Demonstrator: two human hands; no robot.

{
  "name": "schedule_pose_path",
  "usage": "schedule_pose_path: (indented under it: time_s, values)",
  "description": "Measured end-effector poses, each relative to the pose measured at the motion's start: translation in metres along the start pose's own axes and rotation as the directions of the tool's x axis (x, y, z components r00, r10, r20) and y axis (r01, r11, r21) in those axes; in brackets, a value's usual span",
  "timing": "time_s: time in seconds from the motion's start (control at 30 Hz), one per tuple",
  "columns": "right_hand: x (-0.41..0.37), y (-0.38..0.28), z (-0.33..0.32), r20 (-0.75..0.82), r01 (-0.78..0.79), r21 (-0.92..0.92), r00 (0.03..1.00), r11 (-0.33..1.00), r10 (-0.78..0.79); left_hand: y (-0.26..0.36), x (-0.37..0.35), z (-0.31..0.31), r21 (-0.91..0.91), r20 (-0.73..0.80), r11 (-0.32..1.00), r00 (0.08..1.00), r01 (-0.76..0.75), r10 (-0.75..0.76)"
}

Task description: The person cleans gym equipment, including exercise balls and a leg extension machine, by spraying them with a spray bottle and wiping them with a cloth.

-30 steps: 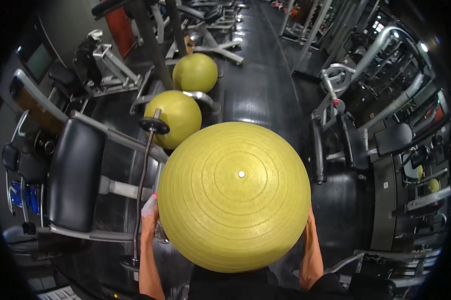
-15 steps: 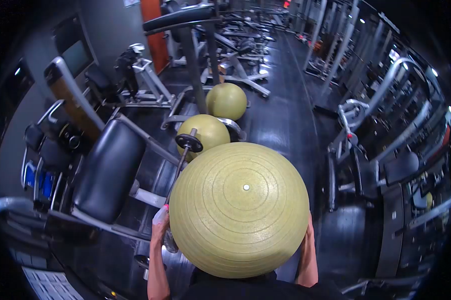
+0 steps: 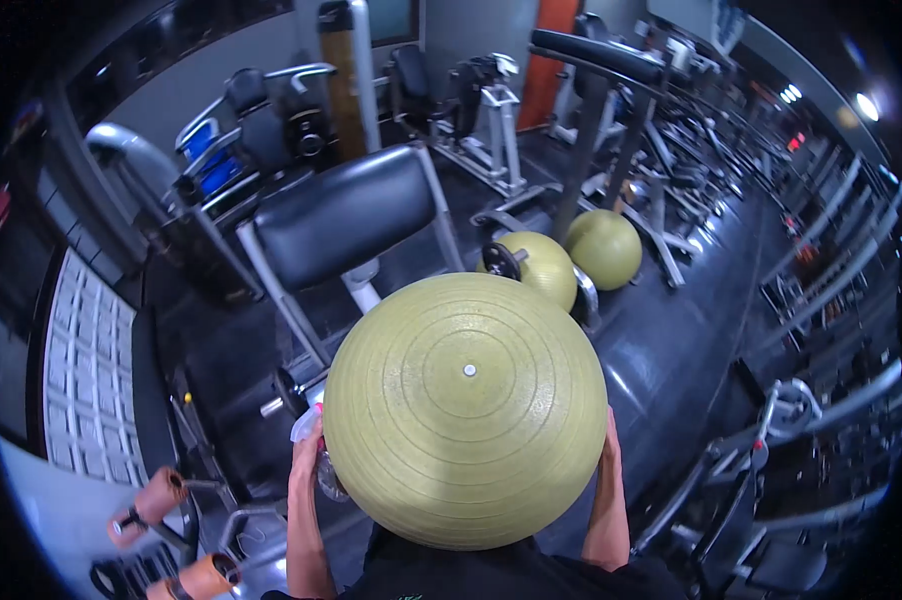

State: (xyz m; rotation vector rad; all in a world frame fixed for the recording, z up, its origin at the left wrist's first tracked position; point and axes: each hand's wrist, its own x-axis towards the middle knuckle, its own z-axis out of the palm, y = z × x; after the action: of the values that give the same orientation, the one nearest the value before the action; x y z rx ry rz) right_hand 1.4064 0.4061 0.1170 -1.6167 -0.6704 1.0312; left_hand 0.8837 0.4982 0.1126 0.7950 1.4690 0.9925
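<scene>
A large yellow-green exercise ball (image 3: 466,430) with ringed grooves and a white plug fills the space in front of my body. My left hand (image 3: 308,440) presses against its left side, and my right hand (image 3: 611,455) grips the opposite side; most of the fingers are hidden by the ball. By my left hand there also shows a translucent thing with pink on it (image 3: 306,424), whose kind I cannot make out. Beyond the ball, two more exercise balls rest near a machine's base: a nearer ball (image 3: 551,277) and a farther ball (image 3: 605,250).
A padded black bench (image 3: 346,215) stands ahead to the left, with a barbell's end (image 3: 283,393) below it. Foam rollers on a machine (image 3: 149,508) are at lower left. Cable equipment (image 3: 786,405) lines the right side. Dark floor (image 3: 661,340) runs between the machines.
My view has turned left, so the bench and other balls appear farther right and the foam rollers have come into view. Both hands stay on the big ball.
</scene>
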Motion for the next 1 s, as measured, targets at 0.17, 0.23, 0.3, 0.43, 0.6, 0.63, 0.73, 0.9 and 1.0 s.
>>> schedule_pose_path:
  time_s: [0.17,0.23,0.3,0.43,0.6,0.63,0.73,0.9,1.0]
  values:
    - [0.024,-0.019,0.039,0.193,0.015,-0.042,0.981,0.999,-0.007,-0.011,-0.067,-0.032,-0.099,-0.213,0.995,0.977,0.012,-0.033]
    - [0.041,-0.011,0.054,0.332,0.138,-0.027,0.936,0.99,-0.121,-0.024,-0.086,-0.051,-0.179,-0.258,0.984,0.965,0.011,-0.058]
    - [0.049,-0.017,0.08,0.463,0.255,0.017,0.855,0.967,-0.234,-0.03,-0.107,-0.064,-0.175,-0.335,0.984,0.942,-0.044,-0.017]
    - [0.05,-0.027,0.139,0.51,0.103,0.011,0.855,0.995,-0.094,-0.042,-0.151,-0.095,-0.204,-0.459,0.968,0.888,-0.146,0.037]
    - [0.013,-0.038,0.228,0.675,0.149,-0.023,0.731,0.989,-0.095,-0.08,-0.21,-0.154,-0.227,-0.637,0.933,0.767,-0.281,0.076]
    - [0.001,-0.038,0.245,0.704,0.154,-0.026,0.704,0.988,-0.091,-0.087,-0.227,-0.167,-0.208,-0.674,0.93,0.734,-0.304,0.09]
    - [-0.04,-0.033,0.297,0.783,0.173,-0.04,0.617,0.984,-0.077,-0.116,-0.285,-0.204,-0.191,-0.769,0.928,0.636,-0.321,0.062]
    - [-0.12,-0.018,0.376,0.884,0.205,-0.062,0.465,0.977,-0.041,-0.173,-0.391,-0.256,-0.251,-0.874,0.884,0.485,-0.393,-0.033]
    - [-0.171,-0.006,0.42,0.933,0.23,-0.062,0.358,0.971,-0.025,-0.185,-0.459,-0.267,-0.237,-0.928,0.889,0.361,-0.391,-0.089]
